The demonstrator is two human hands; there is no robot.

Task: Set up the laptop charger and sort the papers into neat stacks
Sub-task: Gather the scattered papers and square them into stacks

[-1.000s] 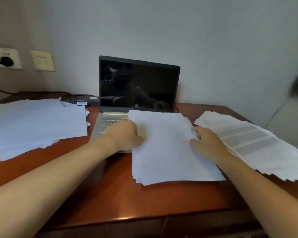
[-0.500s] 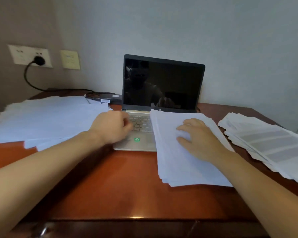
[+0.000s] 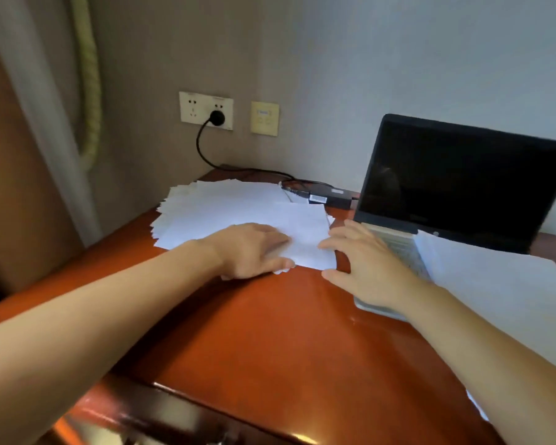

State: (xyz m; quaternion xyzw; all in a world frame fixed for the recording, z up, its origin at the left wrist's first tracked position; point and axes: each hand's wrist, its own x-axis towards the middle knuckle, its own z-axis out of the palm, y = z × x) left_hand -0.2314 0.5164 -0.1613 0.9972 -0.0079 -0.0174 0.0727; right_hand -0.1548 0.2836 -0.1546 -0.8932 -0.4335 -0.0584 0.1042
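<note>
Papers [image 3: 225, 207] fanned, thin white (glossy wood desk [image 3: 270, 332]); left hand [image 3: 251, 248] flat atop, right hand [image 3: 366, 268] fingers [image 3: 337, 242] splayed beside.

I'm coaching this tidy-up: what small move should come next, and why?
Probably gather the fanned left pile inward to square it. Its edges are splayed, the left hand lies flat on its near corner, and the right hand reaches its right edge, so both seem placed to push the sheets together.

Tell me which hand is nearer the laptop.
Right. The right hand is at the laptop's front left corner; the left hand rests on the spread papers, farther to the left.
</note>
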